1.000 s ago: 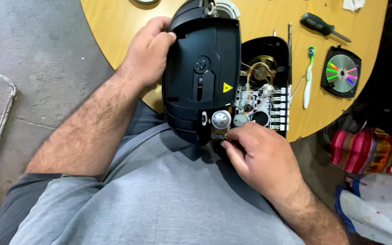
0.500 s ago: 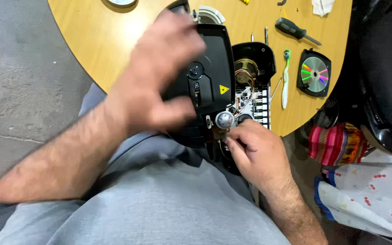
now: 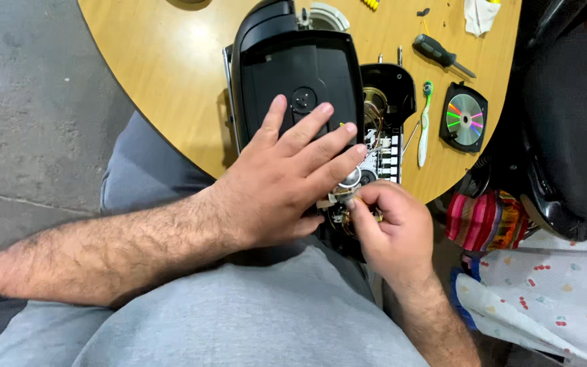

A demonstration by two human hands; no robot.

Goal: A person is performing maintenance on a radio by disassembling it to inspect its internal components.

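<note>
Round wooden tabletop [image 3: 171, 81], black portable stereo [image 3: 293, 75] overhanging its near edge toward the lap. Left hand [image 3: 287, 180] spread flat, pressing the casing steady. Right hand [image 3: 388, 228] pinched narrowly on a small part beside the exposed circuit board [image 3: 385, 153]. Best worked gently, casing kept still.

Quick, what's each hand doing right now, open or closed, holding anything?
Left hand: open, fingers spread flat on the black player casing.
Right hand: closed, fingertips pinching a small part at the exposed mechanism; which part cannot be told.
</note>
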